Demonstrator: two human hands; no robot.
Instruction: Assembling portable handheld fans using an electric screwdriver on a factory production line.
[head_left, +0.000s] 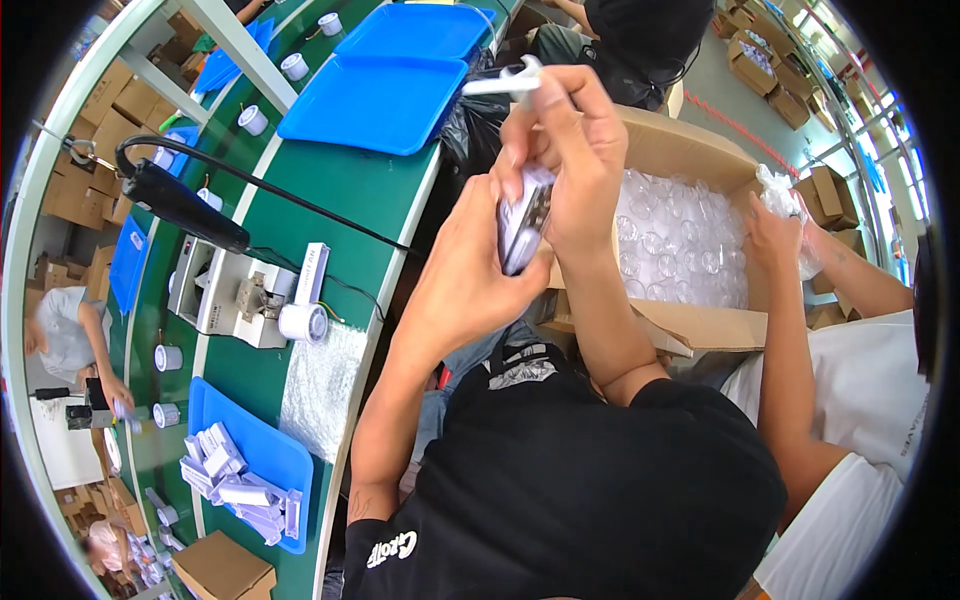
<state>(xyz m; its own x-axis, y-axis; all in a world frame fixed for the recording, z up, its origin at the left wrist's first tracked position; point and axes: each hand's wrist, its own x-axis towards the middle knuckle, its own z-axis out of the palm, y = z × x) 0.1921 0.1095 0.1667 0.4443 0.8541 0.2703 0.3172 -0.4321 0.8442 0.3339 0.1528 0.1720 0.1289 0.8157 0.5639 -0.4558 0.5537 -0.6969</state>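
Above the bench's edge, my left hand (pixel 452 278) is wrapped round a small pale-lavender plastic housing (pixel 522 222), tilted, with a dark inner side turned to the right. My right hand (pixel 578 150) is close above it, its lower fingers against the housing. Between its raised thumb and forefinger is a slim white piece with a forked end (pixel 508 82), slightly blurred. On the green bench to the left stands a metal fixture (pixel 232 300), with a white cylindrical part (pixel 303 322) and an upright lavender bar-shaped housing (pixel 312 272) beside it. Both hands are apart from these.
A black corded hand tool (pixel 185 205) hangs over the bench. One blue tray (pixel 300 455) carries several lavender housings; other blue trays (pixel 370 105) lie farther off. At right, a carton (pixel 690 140) holds clear plastic cups, with a co-worker's hand (pixel 775 235) beside it. Bubble wrap (pixel 325 385) covers the bench edge.
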